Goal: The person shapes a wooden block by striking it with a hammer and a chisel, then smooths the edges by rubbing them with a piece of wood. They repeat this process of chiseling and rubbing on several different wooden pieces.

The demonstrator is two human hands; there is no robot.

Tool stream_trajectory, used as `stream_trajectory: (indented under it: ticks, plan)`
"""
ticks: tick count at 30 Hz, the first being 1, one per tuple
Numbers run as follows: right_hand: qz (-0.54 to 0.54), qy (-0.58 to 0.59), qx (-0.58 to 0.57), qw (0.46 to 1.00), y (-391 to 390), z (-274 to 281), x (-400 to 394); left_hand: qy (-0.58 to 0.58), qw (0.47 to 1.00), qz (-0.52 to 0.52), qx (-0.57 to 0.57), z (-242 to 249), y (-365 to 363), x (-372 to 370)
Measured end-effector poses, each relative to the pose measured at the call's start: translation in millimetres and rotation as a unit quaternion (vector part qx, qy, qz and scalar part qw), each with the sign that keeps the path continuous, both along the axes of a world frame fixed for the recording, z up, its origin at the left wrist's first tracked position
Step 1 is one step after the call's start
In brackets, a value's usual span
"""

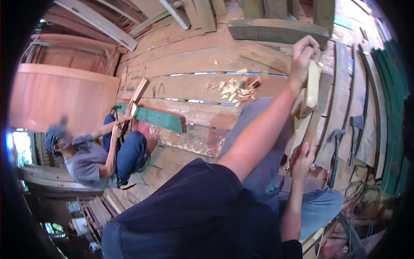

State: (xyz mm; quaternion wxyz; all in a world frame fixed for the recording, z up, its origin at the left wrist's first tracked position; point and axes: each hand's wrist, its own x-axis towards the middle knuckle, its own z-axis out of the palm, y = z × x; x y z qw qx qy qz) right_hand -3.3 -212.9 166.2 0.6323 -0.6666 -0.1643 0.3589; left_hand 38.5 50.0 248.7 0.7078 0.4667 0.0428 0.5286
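My left hand [305, 54] is closed around the far end of a pale, squared wooden block [311, 88]. Closer to my body, my right hand [302, 159] has its fingers curled at the near end of a brownish wooden strip [313, 127], which lies along and below the block. How far its fingers wrap round the strip is partly hidden. Both pieces lie beside my bent legs. To the right rests a hammer [335, 151] with a dark handle, and past it a hatchet-like tool [356, 129].
A co-worker [86, 155] crouches at left with a hammer [115, 110] over a green board [159, 118]. Wood chips [237, 90] lie on the plank floor [185, 84]. A thick beam [276, 31] is ahead, green boards [390, 116] at far right, cables [360, 194] at lower right.
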Motion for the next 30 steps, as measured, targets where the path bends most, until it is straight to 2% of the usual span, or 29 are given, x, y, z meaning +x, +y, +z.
stream_trajectory:
  ticks: [2, 4, 5, 9, 13, 15, 20, 21, 23, 25, 27, 29, 30]
  plan:
    - [0.033, -0.022, -0.036, 0.999, -4.5, -36.1, 6.8, -0.020, 1.000, -0.003, -0.001, -3.9, 3.3, -2.3]
    - [0.067, -0.062, -0.113, 0.989, -0.9, -42.9, 15.7, -0.016, 1.000, 0.006, -0.005, -3.6, 4.4, -4.6]
    - [0.071, -0.041, -0.111, 0.990, -5.2, -44.2, 19.9, -0.013, 1.000, 0.010, -0.006, -4.7, 2.7, -2.4]
    - [0.019, -0.022, 0.036, 0.999, 6.5, -2.3, 6.6, -0.014, 1.000, 0.024, -0.012, -7.3, -0.2, 3.8]
    - [0.034, -0.002, -0.110, 0.993, 1.0, -48.5, 13.9, -0.022, 0.999, 0.029, -0.014, -6.6, 5.8, -1.7]
    - [0.068, -0.043, -0.096, 0.992, -7.8, -57.4, 19.5, -0.024, 0.999, 0.015, -0.026, -1.1, 2.1, -5.6]
    - [0.077, -0.074, -0.010, 0.994, -2.0, 35.9, 13.5, -0.023, 1.000, 0.012, 0.000, -5.5, 6.6, -9.8]
    - [0.092, -0.126, -0.043, 0.987, -5.6, 14.8, 17.6, -0.009, 0.999, 0.033, 0.005, -5.9, 7.5, -13.4]
    - [0.128, -0.077, -0.166, 0.975, 2.5, 25.2, 25.0, -0.003, 0.999, 0.034, -0.005, -6.5, 11.6, -17.6]
    - [0.098, -0.197, -0.122, 0.968, 2.1, 13.2, 26.1, -0.029, 0.999, 0.004, -0.026, -7.4, 11.6, -21.0]
    - [0.088, -0.216, -0.089, 0.968, -0.1, 33.3, 24.2, -0.052, 0.998, -0.021, -0.007, -3.2, 11.1, -12.1]
    - [0.114, -0.129, -0.034, 0.984, -4.8, 70.0, 19.9, -0.050, 0.998, -0.018, 0.025, -4.0, 5.3, -13.2]
    - [0.116, -0.106, -0.043, 0.987, -6.0, 65.6, 17.5, -0.048, 0.999, 0.011, 0.018, -13.0, 12.9, -10.4]
